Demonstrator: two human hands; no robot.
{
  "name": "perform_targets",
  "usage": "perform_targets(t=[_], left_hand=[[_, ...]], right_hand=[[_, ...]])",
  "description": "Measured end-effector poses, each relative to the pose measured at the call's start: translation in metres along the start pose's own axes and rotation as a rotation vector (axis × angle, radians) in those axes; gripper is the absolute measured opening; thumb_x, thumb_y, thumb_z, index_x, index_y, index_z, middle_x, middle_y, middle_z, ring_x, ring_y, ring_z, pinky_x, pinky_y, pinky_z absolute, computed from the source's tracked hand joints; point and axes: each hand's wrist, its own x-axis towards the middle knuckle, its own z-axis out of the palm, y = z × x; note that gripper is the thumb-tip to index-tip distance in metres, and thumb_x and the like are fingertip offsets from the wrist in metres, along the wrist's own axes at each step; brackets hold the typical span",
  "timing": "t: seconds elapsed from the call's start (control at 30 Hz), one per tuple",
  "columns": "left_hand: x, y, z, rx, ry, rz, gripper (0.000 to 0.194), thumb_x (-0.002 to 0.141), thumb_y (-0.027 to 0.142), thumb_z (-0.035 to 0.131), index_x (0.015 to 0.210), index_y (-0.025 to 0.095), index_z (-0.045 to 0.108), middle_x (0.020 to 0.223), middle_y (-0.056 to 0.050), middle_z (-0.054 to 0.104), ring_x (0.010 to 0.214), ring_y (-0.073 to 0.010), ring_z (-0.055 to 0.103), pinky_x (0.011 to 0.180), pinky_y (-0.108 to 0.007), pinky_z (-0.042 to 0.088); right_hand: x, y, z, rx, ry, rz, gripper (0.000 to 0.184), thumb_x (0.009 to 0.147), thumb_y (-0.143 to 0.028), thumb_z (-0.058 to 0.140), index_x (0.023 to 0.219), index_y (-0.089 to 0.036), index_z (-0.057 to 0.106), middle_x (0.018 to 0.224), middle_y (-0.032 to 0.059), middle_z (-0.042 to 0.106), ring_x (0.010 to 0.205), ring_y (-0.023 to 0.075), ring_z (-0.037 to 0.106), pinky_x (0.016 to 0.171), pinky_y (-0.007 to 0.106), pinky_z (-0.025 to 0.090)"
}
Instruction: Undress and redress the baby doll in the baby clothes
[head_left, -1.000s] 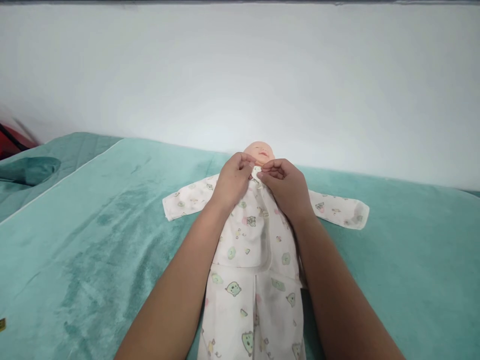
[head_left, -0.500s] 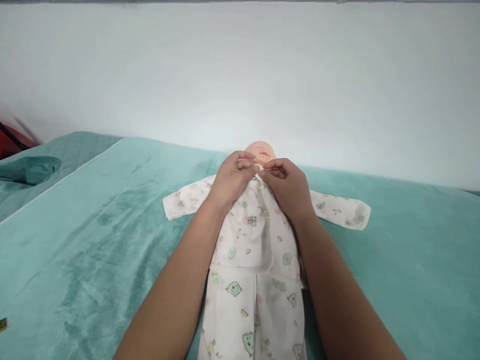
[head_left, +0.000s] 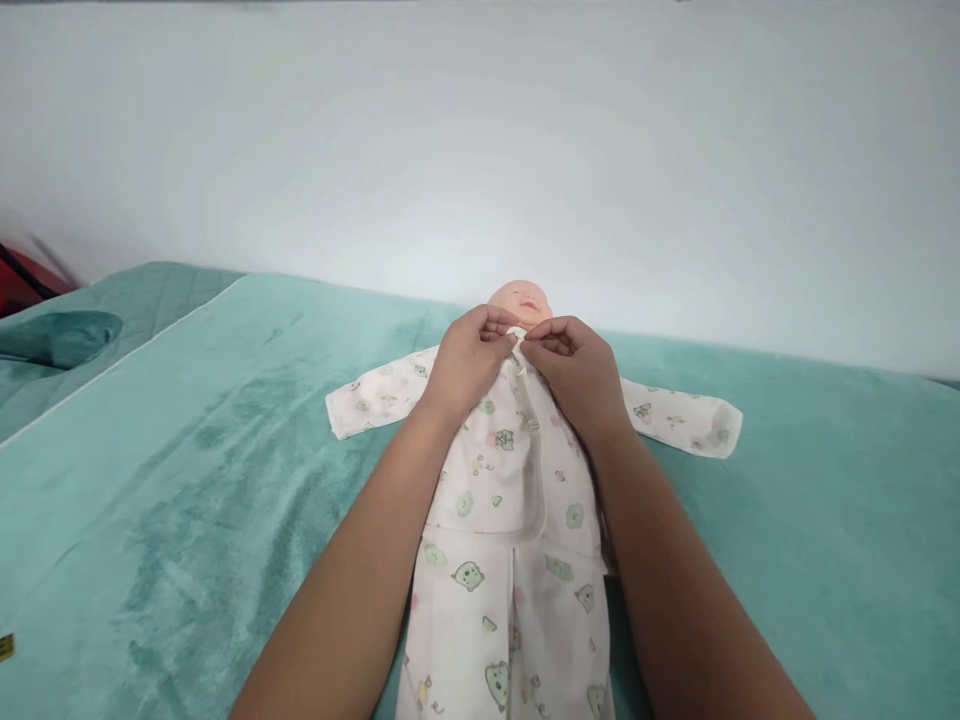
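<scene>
A baby doll (head_left: pixel 521 297) lies on its back, head away from me, dressed in a white printed baby top (head_left: pixel 495 480) with long sleeves spread to both sides. White printed baby trousers (head_left: pixel 465 630) cover its lower part. At the neck, my left hand (head_left: pixel 476 350) pinches the top's collar between thumb and fingers. Close beside it, my right hand (head_left: pixel 571 362) pinches the other side of the same collar. Between my fingertips a bit of white neckband shows; whether a fastener is there I cannot tell. Thin ties hang just below the collar.
A teal plush cover (head_left: pixel 225 430) spreads under the doll, with some creases at left. Behind it rises a white wall (head_left: pixel 480 150). A red item (head_left: pixel 30 285) with a black strap sits at the far left. A small yellow-and-black tag (head_left: pixel 6 647) lies at the left edge.
Both hands stay at the collar, with only slight finger shifts. My left hand has moved a little to the right, and the white neckband between the fingertips shows slightly more.
</scene>
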Motion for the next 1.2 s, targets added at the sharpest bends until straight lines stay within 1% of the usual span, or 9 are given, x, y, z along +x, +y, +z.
perform_targets(t=[0.17, 0.4, 0.5, 0.63, 0.73, 0.83, 0.9, 0.97, 1.2], left_hand=[[0.001, 0.0, -0.001, -0.006, 0.006, 0.011, 0.012, 0.078, 0.016, 0.065, 0.09, 0.016, 0.067, 0.09, -0.004, 0.067, 0.08, -0.0115, 0.059, 0.075, -0.024, 0.046], [0.0, 0.001, -0.001, 0.19, 0.036, 0.008, 0.013, 0.082, 0.026, 0.061, 0.084, 0.017, 0.07, 0.086, -0.004, 0.07, 0.079, -0.0156, 0.061, 0.075, -0.029, 0.047], [0.0, 0.002, -0.001, 0.254, 0.039, 0.034, 0.019, 0.084, 0.023, 0.053, 0.08, 0.018, 0.07, 0.089, -0.004, 0.071, 0.084, -0.0175, 0.063, 0.078, -0.031, 0.047], [0.0, 0.001, -0.001, 0.229, 0.029, 0.039, 0.021, 0.08, 0.018, 0.052, 0.084, 0.02, 0.073, 0.106, -0.004, 0.072, 0.095, -0.0186, 0.064, 0.087, -0.032, 0.048], [-0.001, 0.001, -0.001, 0.201, 0.049, 0.046, 0.022, 0.079, 0.016, 0.052, 0.086, 0.019, 0.073, 0.105, -0.004, 0.072, 0.094, -0.0181, 0.064, 0.088, -0.031, 0.048], [-0.007, 0.003, -0.002, 0.216, 0.128, 0.084, 0.024, 0.079, 0.013, 0.051, 0.09, 0.019, 0.072, 0.102, -0.004, 0.072, 0.093, -0.0168, 0.064, 0.088, -0.03, 0.048], [-0.015, 0.006, -0.002, 0.242, 0.149, 0.103, 0.024, 0.081, 0.014, 0.051, 0.092, 0.019, 0.071, 0.1, -0.003, 0.072, 0.09, -0.016, 0.063, 0.085, -0.029, 0.048], [-0.025, 0.009, -0.001, 0.266, 0.118, 0.11, 0.021, 0.083, 0.017, 0.052, 0.092, 0.02, 0.071, 0.097, -0.002, 0.072, 0.085, -0.0153, 0.062, 0.083, -0.029, 0.048], [-0.058, 0.012, -0.002, 0.392, 0.021, 0.148, 0.016, 0.087, 0.023, 0.053, 0.089, 0.021, 0.069, 0.098, -0.003, 0.067, 0.079, -0.0148, 0.057, 0.078, -0.03, 0.046]], right_hand=[[0.0, 0.0, 0.0, -0.012, 0.002, -0.014, 0.012, 0.071, -0.023, 0.068, 0.083, -0.02, 0.066, 0.076, -0.0014, 0.067, 0.071, 0.0141, 0.061, 0.069, 0.029, 0.048], [0.0, 0.002, -0.001, -0.02, -0.002, -0.022, 0.012, 0.072, -0.021, 0.066, 0.084, -0.021, 0.067, 0.08, -0.001, 0.069, 0.075, 0.0147, 0.063, 0.074, 0.03, 0.049], [0.0, 0.001, 0.0, -0.021, -0.008, -0.032, 0.014, 0.072, -0.019, 0.065, 0.086, -0.021, 0.068, 0.082, -0.0009, 0.069, 0.077, 0.0149, 0.063, 0.076, 0.031, 0.049], [0.0, 0.001, 0.001, -0.018, 0.002, -0.028, 0.015, 0.071, -0.018, 0.063, 0.085, -0.021, 0.068, 0.082, -0.001, 0.069, 0.077, 0.0154, 0.063, 0.077, 0.032, 0.049], [0.0, 0.001, 0.001, 0.01, 0.035, -0.04, 0.013, 0.072, -0.018, 0.061, 0.083, -0.021, 0.067, 0.083, -0.0004, 0.07, 0.078, 0.0162, 0.063, 0.077, 0.032, 0.049], [-0.003, 0.001, 0.0, 0.007, 0.122, -0.071, 0.012, 0.073, -0.017, 0.059, 0.082, -0.021, 0.065, 0.085, 0.0001, 0.07, 0.08, 0.0164, 0.063, 0.078, 0.032, 0.048], [-0.01, -0.001, -0.001, -0.054, 0.189, -0.091, 0.012, 0.074, -0.017, 0.056, 0.082, -0.021, 0.064, 0.082, -0.0001, 0.068, 0.078, 0.0159, 0.061, 0.076, 0.031, 0.047], [-0.02, -0.004, -0.001, -0.134, 0.222, -0.103, 0.011, 0.076, -0.019, 0.055, 0.083, -0.022, 0.063, 0.079, -0.0006, 0.065, 0.073, 0.0153, 0.058, 0.073, 0.031, 0.045], [-0.066, -0.011, -0.001, -0.41, 0.077, -0.19, 0.012, 0.079, -0.028, 0.057, 0.089, -0.022, 0.06, 0.087, 0.0011, 0.059, 0.068, 0.0147, 0.05, 0.07, 0.032, 0.042]])
